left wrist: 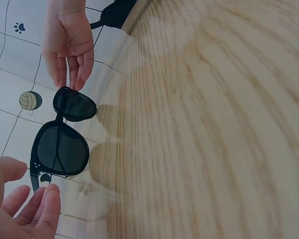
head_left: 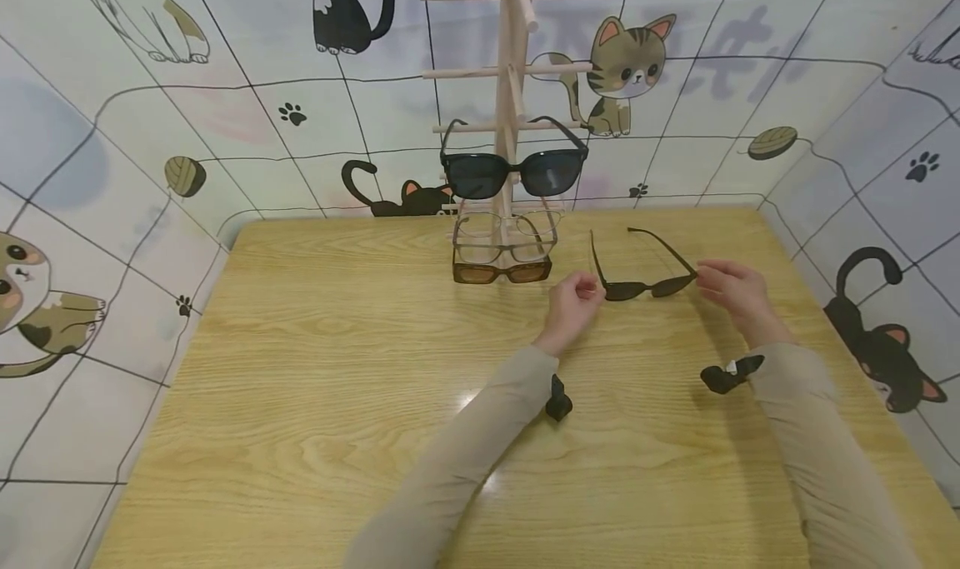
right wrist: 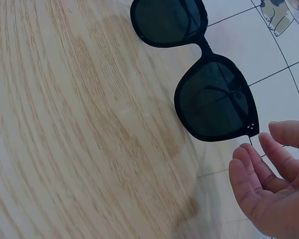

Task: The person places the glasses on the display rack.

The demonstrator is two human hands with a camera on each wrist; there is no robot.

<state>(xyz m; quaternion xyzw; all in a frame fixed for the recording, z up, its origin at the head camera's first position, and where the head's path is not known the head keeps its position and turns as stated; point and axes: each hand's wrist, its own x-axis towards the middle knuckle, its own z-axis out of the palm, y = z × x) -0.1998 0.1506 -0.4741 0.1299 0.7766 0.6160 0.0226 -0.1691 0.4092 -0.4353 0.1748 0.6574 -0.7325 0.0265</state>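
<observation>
A pair of black sunglasses (head_left: 647, 289) stands on the table with its arms unfolded towards the back. In the left wrist view, both dark lenses (left wrist: 63, 148) face the camera, with reflections on the wood beside them. My left hand (head_left: 573, 306) is at one hinge end, its thumb and fingers apart on either side of the frame's corner. At the opposite corner is my right hand (head_left: 737, 296), fingers loosely extended. The right wrist view has those fingertips (right wrist: 246, 155) right by the corner with three small dots, the thumb spaced apart from them.
A wooden display rack (head_left: 512, 52) with several pegs rises at the back. It holds large black sunglasses (head_left: 517, 173), clear-lens glasses (head_left: 501, 254) and brown-tinted glasses (head_left: 501, 274) low down. Cat-patterned walls (head_left: 315, 136) enclose the wooden table (head_left: 300, 369) at the back and sides.
</observation>
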